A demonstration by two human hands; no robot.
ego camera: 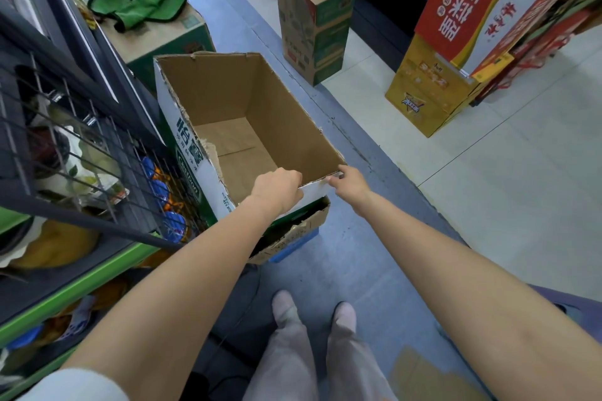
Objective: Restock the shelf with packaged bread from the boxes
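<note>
Fingers of left hand (278,189) curled over near rim of open cardboard box (234,114), gripping it; right hand (350,182) pinching same rim at near-right corner. Box empty inside, no packaged bread visible in it. Sits on another carton (293,231) on floor (358,254), just right of wire shelf (81,146). Long axis runs away from body, both hands on near short edge, about equally close. Probably lifting empty aside to reach stock below; can't tell what lower carton holds.

Open box (195,153) side: "Oishion"-like word, unclear; red display (462,0): inverted Chinese characters.
</note>
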